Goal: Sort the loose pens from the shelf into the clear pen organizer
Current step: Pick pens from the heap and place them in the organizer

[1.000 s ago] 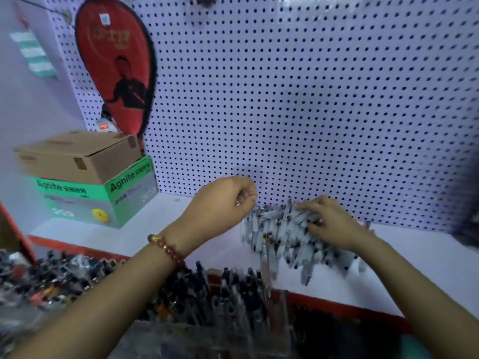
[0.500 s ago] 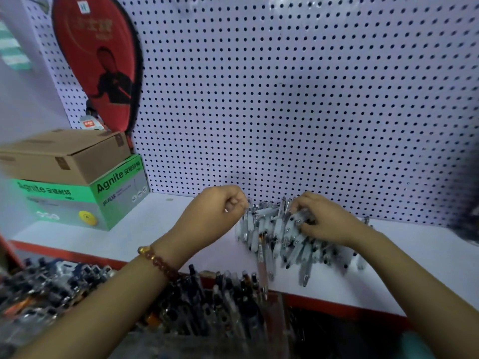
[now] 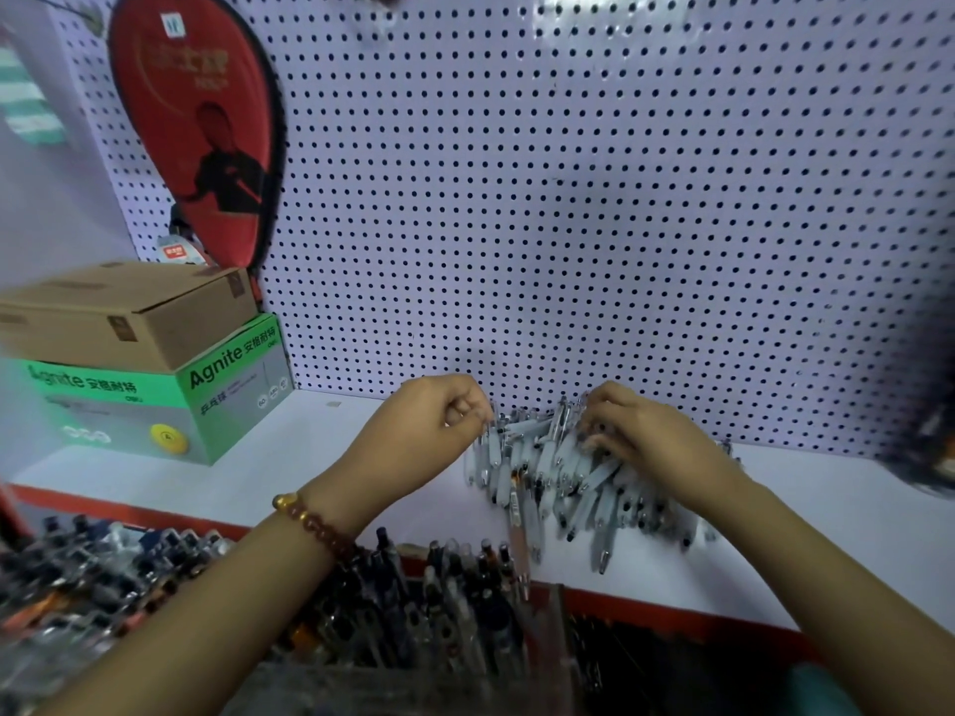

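A heap of loose white-barrelled pens (image 3: pixel 573 483) lies on the white shelf (image 3: pixel 289 467) against the pegboard. My left hand (image 3: pixel 424 431) is at the heap's left edge, its fingers curled and pinching the top of a pen there. My right hand (image 3: pixel 646 436) lies over the heap's upper right, fingers curled into the pens and gripping several. One orange-tinted pen (image 3: pixel 518 540) sticks out toward the shelf's front edge. The clear pen organizer (image 3: pixel 465 612) stands below the shelf, holding several dark pens upright.
A brown carton (image 3: pixel 129 312) sits on a green Agnite box (image 3: pixel 170 400) at the shelf's left. A red paddle case (image 3: pixel 201 126) hangs on the pegboard (image 3: pixel 568 198). More pens fill trays (image 3: pixel 93 571) at lower left. A dark object (image 3: pixel 925 447) is at the right edge.
Both hands have stayed on the pen heap, the right shifting slightly over the top pens. The view has tilted a little; the heap looks unchanged.
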Demonstrator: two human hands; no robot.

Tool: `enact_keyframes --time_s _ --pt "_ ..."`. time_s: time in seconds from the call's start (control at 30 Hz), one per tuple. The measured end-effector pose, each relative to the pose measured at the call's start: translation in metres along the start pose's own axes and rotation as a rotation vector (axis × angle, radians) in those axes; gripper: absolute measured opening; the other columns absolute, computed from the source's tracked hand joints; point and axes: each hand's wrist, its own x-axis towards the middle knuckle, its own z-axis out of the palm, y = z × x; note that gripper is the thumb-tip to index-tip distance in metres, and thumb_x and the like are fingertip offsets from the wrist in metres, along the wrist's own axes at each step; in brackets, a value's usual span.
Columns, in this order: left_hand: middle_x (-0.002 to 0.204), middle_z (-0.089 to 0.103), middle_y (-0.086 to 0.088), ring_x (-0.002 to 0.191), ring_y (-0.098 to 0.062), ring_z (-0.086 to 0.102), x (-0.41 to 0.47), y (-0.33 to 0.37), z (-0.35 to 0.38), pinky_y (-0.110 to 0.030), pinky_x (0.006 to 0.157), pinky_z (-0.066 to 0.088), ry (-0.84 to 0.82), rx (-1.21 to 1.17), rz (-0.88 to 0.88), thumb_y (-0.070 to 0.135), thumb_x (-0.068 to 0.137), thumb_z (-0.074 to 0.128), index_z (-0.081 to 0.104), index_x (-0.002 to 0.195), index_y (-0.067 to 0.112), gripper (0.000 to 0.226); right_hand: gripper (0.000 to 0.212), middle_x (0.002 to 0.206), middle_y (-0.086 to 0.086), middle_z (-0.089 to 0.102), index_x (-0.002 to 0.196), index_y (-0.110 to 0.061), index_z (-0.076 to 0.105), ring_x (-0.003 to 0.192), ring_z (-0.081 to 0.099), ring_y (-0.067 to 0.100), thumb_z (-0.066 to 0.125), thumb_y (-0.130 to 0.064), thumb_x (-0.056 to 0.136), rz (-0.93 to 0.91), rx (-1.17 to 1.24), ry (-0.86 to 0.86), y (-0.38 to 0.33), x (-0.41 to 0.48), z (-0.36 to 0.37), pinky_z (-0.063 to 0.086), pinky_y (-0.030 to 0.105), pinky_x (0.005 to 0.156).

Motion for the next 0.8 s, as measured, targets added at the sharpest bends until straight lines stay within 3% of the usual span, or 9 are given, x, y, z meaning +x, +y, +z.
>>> enact_keyframes --time_s 0.1,0.2,0.3,0.37,0.47,0.57,0.67,0.8 --pt "0.078 0.067 0.009 0.077 -0.01 0.063 0.0 0.0 0.0 -0.034 0.075 0.054 -0.006 -0.002 -0.002 0.013 0.091 0.056 0.064 0.078 0.031 0.023 0.014 0.103 0.004 0.064 0.095 -0.007 0.069 0.067 0.066 0.024 0.071 -0.002 0.082 -0.048 -0.031 0.213 0.004 -0.003 0.001 0.053 0.033 0.05" --pt "0.078 0.067 0.01 0.075 -0.007 0.062 0.0 0.0 0.0 -0.029 0.073 0.053 -0.003 0.008 0.002 0.013 0.091 0.057 0.063 0.076 0.033 0.025 0.011 0.089 0.007 0.061 0.093 -0.004 0.069 0.057 0.06 0.025 0.062 -0.01 0.086 -0.008 -0.048 0.398 0.006 -0.004 -0.001 0.051 0.035 0.043" --pt "0.077 0.067 0.01 0.072 -0.002 0.061 -0.001 0.0 0.001 -0.02 0.068 0.049 -0.009 0.011 0.007 0.014 0.091 0.057 0.063 0.077 0.034 0.025 0.015 0.087 0.009 0.06 0.094 -0.001 0.069 0.058 0.059 0.024 0.062 -0.011 0.086 0.006 -0.095 0.516 0.006 -0.007 -0.007 0.052 0.035 0.041" --pt "0.078 0.067 0.009 0.071 -0.001 0.06 -0.001 0.001 0.001 -0.018 0.067 0.047 -0.014 0.013 0.017 0.014 0.092 0.057 0.063 0.078 0.033 0.024 0.018 0.088 0.009 0.062 0.096 -0.001 0.07 0.066 0.063 0.021 0.061 -0.014 0.089 -0.009 -0.087 0.605 0.0 -0.008 -0.014 0.056 0.033 0.048" --pt "0.081 0.067 0.009 0.077 -0.004 0.062 -0.002 0.006 -0.001 -0.024 0.073 0.05 0.001 0.0 0.044 0.019 0.094 0.054 0.063 0.083 0.031 0.019 0.022 0.087 0.01 0.061 0.098 0.0 0.072 0.089 0.06 0.007 0.059 -0.016 0.091 0.0 0.125 0.78 -0.027 -0.002 -0.029 0.054 0.017 0.076" --pt "0.087 0.068 0.007 0.083 -0.009 0.064 -0.004 0.018 -0.004 -0.033 0.083 0.052 0.051 -0.036 0.048 0.031 0.097 0.049 0.065 0.089 0.027 0.018 0.016 0.09 0.007 0.06 0.101 -0.002 0.071 0.09 0.063 0.014 0.065 -0.009 0.088 0.012 0.395 0.906 -0.071 0.006 -0.047 0.053 0.021 0.08" --pt "0.097 0.071 0.005 0.091 -0.008 0.066 -0.009 0.046 -0.011 -0.035 0.092 0.052 0.043 -0.308 -0.022 0.048 0.095 0.038 0.065 0.105 0.02 0.04 0.021 0.09 0.005 0.061 0.103 -0.008 0.068 0.088 0.062 0.013 0.07 -0.001 0.084 -0.031 0.547 0.969 -0.11 0.008 -0.059 0.052 0.022 0.077" --pt "0.103 0.073 -0.01 0.089 -0.015 0.071 -0.023 0.072 -0.03 -0.028 0.083 0.057 0.012 -0.941 -0.178 0.043 0.098 0.033 0.063 0.106 0.007 0.047 0.023 0.091 0.003 0.058 0.104 -0.005 0.067 0.088 0.059 0.005 0.071 -0.002 0.082 -0.104 0.578 0.96 -0.145 0.01 -0.061 0.048 0.016 0.079"
